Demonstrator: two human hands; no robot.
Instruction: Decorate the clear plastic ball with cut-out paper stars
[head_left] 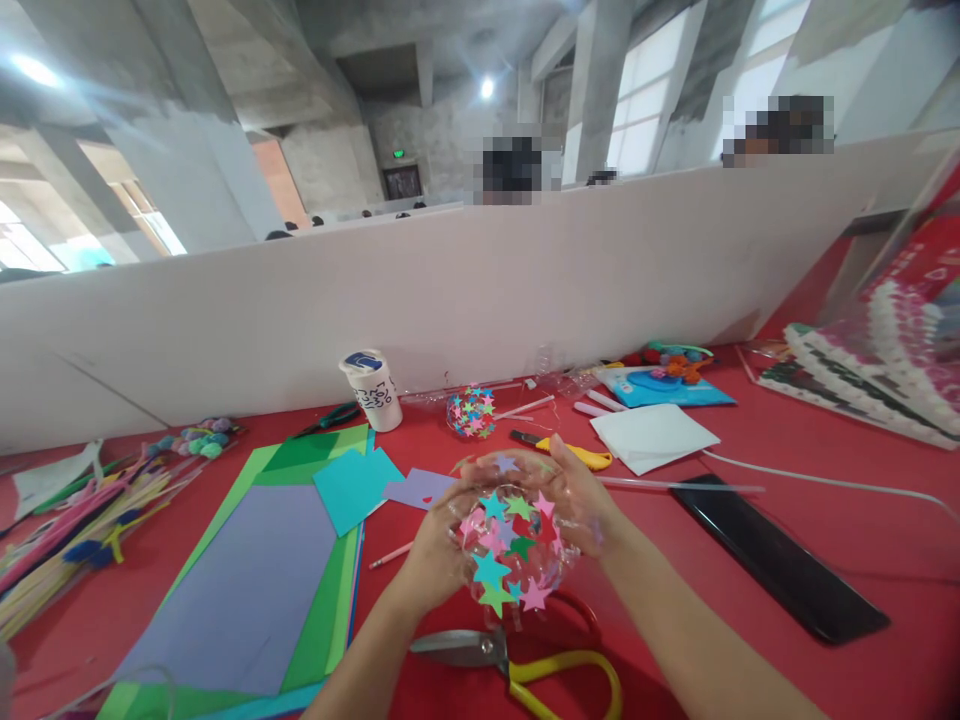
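Note:
Between my two hands is a clear, round plastic piece covered with paper stars (pixel 492 570) in blue, pink, green and purple. My left hand (pixel 439 550) curves around its left side and far edge. On the opposite side, my right hand (pixel 592 500) cups it, thumb raised. Some fingers are hidden behind the piece. Just below lie scissors (pixel 566 670) with a yellow handle, their blades pointing left. A yellow utility knife (pixel 581 452) rests beyond my right hand. Farther back sits a smaller ball with similar stars (pixel 471 412).
Coloured paper sheets (pixel 240 580) lie left, with pipe cleaners (pixel 67 550) beyond them. A white paper cup (pixel 375 390) stands near the white partition (pixel 450 290). To the right are a black phone (pixel 780 560), a white pad (pixel 652 437) and a blue packet (pixel 667 388).

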